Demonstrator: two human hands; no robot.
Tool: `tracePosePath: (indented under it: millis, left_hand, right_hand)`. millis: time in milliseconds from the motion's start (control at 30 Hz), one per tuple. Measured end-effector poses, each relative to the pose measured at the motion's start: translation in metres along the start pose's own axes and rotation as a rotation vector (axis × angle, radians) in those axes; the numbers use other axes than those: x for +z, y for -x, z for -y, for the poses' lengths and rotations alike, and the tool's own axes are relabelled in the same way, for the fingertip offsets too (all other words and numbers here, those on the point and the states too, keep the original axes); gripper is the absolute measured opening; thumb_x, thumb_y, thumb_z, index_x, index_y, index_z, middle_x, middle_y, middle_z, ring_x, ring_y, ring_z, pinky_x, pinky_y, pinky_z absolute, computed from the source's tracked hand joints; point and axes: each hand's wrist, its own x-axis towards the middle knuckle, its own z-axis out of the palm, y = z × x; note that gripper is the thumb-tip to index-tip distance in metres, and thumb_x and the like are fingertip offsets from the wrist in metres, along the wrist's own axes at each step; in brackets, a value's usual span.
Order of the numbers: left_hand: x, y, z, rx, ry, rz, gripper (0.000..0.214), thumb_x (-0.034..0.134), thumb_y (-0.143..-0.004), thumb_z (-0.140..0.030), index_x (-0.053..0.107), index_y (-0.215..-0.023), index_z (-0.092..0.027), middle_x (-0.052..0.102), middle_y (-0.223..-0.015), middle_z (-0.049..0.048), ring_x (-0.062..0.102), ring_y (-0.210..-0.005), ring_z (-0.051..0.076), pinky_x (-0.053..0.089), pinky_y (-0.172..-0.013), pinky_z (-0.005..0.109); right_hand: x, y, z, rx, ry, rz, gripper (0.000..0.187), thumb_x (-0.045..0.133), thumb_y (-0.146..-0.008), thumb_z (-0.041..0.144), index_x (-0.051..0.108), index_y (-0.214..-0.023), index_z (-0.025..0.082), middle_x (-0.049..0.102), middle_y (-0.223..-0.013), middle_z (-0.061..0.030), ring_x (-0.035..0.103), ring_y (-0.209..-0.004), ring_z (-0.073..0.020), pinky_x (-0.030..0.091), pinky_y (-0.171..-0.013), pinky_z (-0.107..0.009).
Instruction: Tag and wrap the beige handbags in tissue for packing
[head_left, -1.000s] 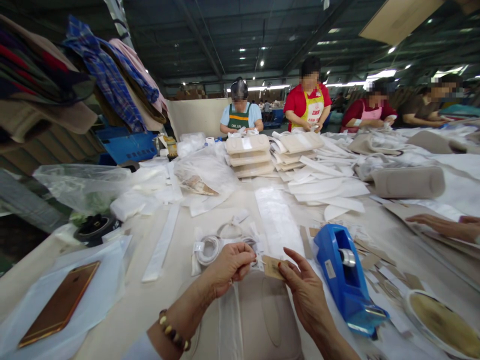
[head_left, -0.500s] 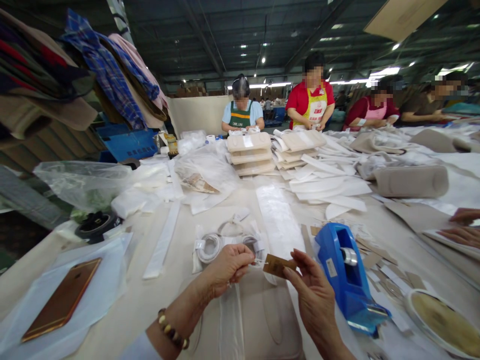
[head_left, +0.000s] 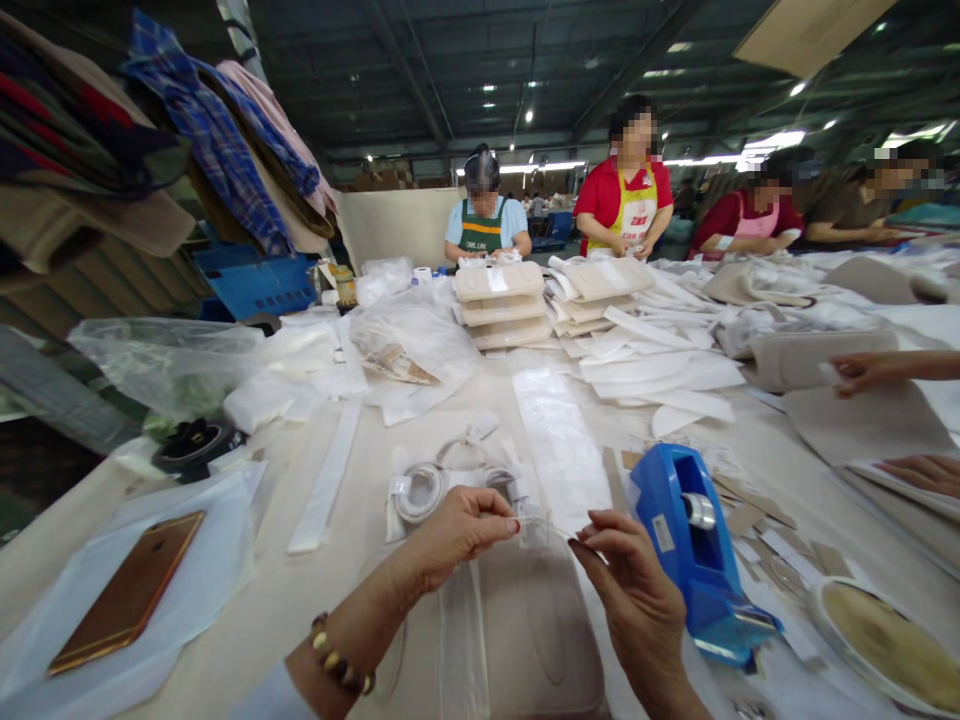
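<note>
My left hand (head_left: 457,535) is closed in a pinch, thumb against fingertips, above a beige padded piece (head_left: 525,640) lying in front of me. A thin pale thread seems to run from that pinch towards my right hand (head_left: 630,600); I cannot make it out clearly. My right hand is also pinched, fingertips curled together a short way right of the left hand. What it grips is hidden by the fingers. A beaded bracelet (head_left: 341,665) is on my left wrist. Coiled white cords (head_left: 420,490) lie just beyond my left hand.
A blue tape dispenser (head_left: 690,550) stands right of my right hand, a bowl (head_left: 885,640) beyond it. A phone (head_left: 127,590) lies on plastic at the left, near a black tape roll (head_left: 195,445). Stacked beige pieces (head_left: 499,305) sit farther back. A co-worker's hands (head_left: 862,370) work at the right.
The brown card tag seen between my hands earlier no longer shows; my right fingers have curled over it or turned it edge-on. The co-worker's hand at the right has lifted and reached farther back.
</note>
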Motion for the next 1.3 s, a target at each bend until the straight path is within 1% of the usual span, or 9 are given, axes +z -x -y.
tracePosePath:
  millis: [100, 233, 400, 567, 767, 933, 1033, 1167, 1300]
  left_hand:
    - [0.0, 0.0, -0.001, 0.031, -0.007, -0.011, 0.026, 0.073, -0.058, -0.035, 0.059, -0.064, -0.013, 0.045, -0.044, -0.0059, 0.025, -0.038, 0.002, 0.008, -0.039, 0.021]
    - [-0.001, 0.002, -0.002, 0.048, 0.037, 0.025, 0.021, 0.069, -0.061, -0.031, 0.06, -0.067, -0.012, 0.064, -0.061, 0.0022, 0.021, -0.035, 0.0, 0.007, -0.037, 0.022]
    - [0.001, 0.003, -0.003, 0.088, 0.097, 0.069, 0.018, 0.066, -0.064, -0.029, 0.059, -0.069, -0.013, 0.069, -0.069, 0.006, 0.021, -0.032, 0.0, 0.007, -0.035, 0.021]
    - [0.003, 0.006, -0.011, 0.109, 0.075, 0.097, 0.015, 0.065, -0.064, -0.026, 0.059, -0.068, -0.012, 0.069, -0.07, 0.0067, 0.023, -0.034, 0.0, 0.01, -0.036, 0.02]
    - [0.007, 0.012, -0.023, 0.078, 0.028, 0.137, 0.017, 0.067, -0.065, -0.027, 0.057, -0.067, -0.013, 0.069, -0.067, 0.0074, 0.022, -0.035, 0.0, 0.009, -0.036, 0.019]
    - [0.008, 0.015, -0.029, 0.039, 0.12, 0.187, 0.024, 0.072, -0.062, -0.031, 0.057, -0.066, -0.013, 0.068, -0.066, 0.0078, 0.021, -0.033, 0.0, 0.006, -0.036, 0.021]
    - [0.002, 0.02, -0.027, -0.001, 0.14, 0.176, 0.023, 0.073, -0.06, -0.03, 0.06, -0.063, -0.011, 0.069, -0.071, 0.01, 0.023, -0.034, 0.0, 0.009, -0.037, 0.021]
    - [-0.012, 0.028, -0.016, 0.073, 0.139, 0.075, 0.02, 0.074, -0.058, -0.028, 0.064, -0.058, -0.011, 0.068, -0.083, 0.0112, 0.045, -0.051, 0.006, 0.031, -0.048, 0.021]
    - [-0.017, 0.031, -0.008, 0.146, 0.121, 0.032, 0.017, 0.072, -0.06, -0.027, 0.066, -0.058, -0.012, 0.065, -0.089, 0.0085, 0.05, -0.062, 0.01, 0.037, -0.059, 0.023]
  right_hand:
    - [-0.003, 0.005, -0.006, 0.011, 0.016, 0.066, 0.007, 0.066, -0.077, 0.017, 0.062, -0.078, 0.023, 0.057, -0.107, -0.0061, 0.056, -0.101, -0.0202, 0.047, -0.09, -0.038]
    - [0.0, 0.009, -0.009, 0.147, -0.094, 0.16, 0.004, 0.062, -0.082, 0.022, 0.059, -0.078, 0.023, 0.049, -0.131, -0.0075, 0.048, -0.121, -0.0262, 0.038, -0.102, -0.048]
    - [0.01, 0.011, -0.003, 0.226, -0.155, 0.15, 0.01, 0.059, -0.084, 0.027, 0.054, -0.077, 0.022, 0.049, -0.134, -0.0085, 0.051, -0.12, -0.0259, 0.042, -0.099, -0.044]
    - [0.009, 0.013, 0.005, 0.232, -0.176, 0.3, 0.01, 0.062, -0.08, 0.022, 0.052, -0.081, 0.023, 0.051, -0.132, -0.0085, 0.051, -0.121, -0.0258, 0.04, -0.102, -0.045]
    - [0.019, 0.004, 0.014, 0.154, -0.055, 0.29, 0.05, 0.067, -0.074, 0.021, 0.049, -0.12, 0.026, 0.061, -0.122, -0.0073, 0.056, -0.115, -0.023, 0.045, -0.098, -0.039]
    - [0.031, -0.005, 0.012, 0.061, 0.11, 0.234, 0.025, 0.058, -0.081, 0.023, 0.068, -0.103, 0.026, 0.072, -0.098, -0.0035, 0.068, -0.088, -0.0213, 0.056, -0.078, -0.033]
    - [0.022, -0.01, 0.007, -0.03, 0.249, 0.165, 0.027, 0.054, -0.081, 0.022, 0.071, -0.101, 0.027, 0.073, -0.097, -0.0031, 0.069, -0.088, -0.0229, 0.057, -0.076, -0.035]
    - [-0.001, -0.013, -0.005, -0.151, 0.47, 0.11, 0.033, 0.049, -0.078, 0.019, 0.072, -0.101, 0.026, 0.073, -0.096, -0.0043, 0.069, -0.087, -0.0246, 0.056, -0.078, -0.04]
    - [-0.016, -0.011, -0.01, -0.249, 0.612, 0.157, 0.038, 0.046, -0.076, 0.015, 0.072, -0.102, 0.026, 0.073, -0.093, -0.006, 0.069, -0.085, -0.0271, 0.056, -0.075, -0.044]
